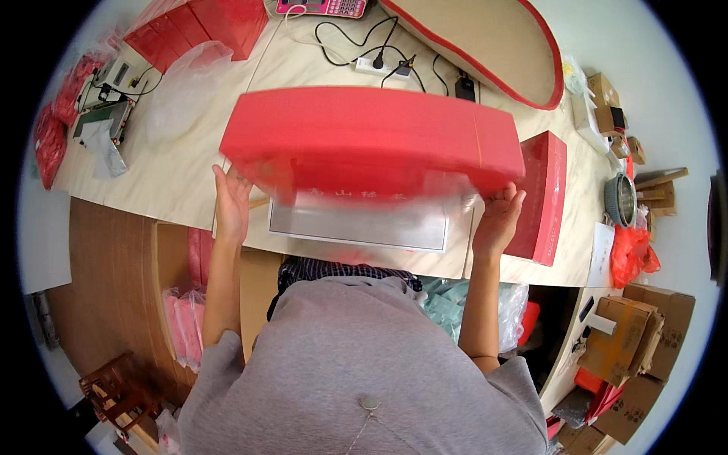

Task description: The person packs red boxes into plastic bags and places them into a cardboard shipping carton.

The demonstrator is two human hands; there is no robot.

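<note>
A long red box [369, 125], blurred along its lower side, is held up over the table between my two hands. My left hand [232, 199] grips its lower left corner, with the fingertips hidden behind the edge. At the lower right corner, my right hand [496, 219] holds it with the fingers bent under and the thumb outside. Below the box lies a flat silver-grey rectangular panel or tray [358, 224] with a pale rim. Part of it is covered by the box and by blur. Another red box [537, 199] with writing on its side rests to the right of my right hand.
On the marble-patterned table [187, 170] are a clear plastic bag [187, 85], red boxes [199, 28], a power strip [381, 67] with black cables, and a pink calculator [324, 7]. A large red-edged beige item [489, 45] lies at the back. Cardboard boxes [620, 335] are stacked at right.
</note>
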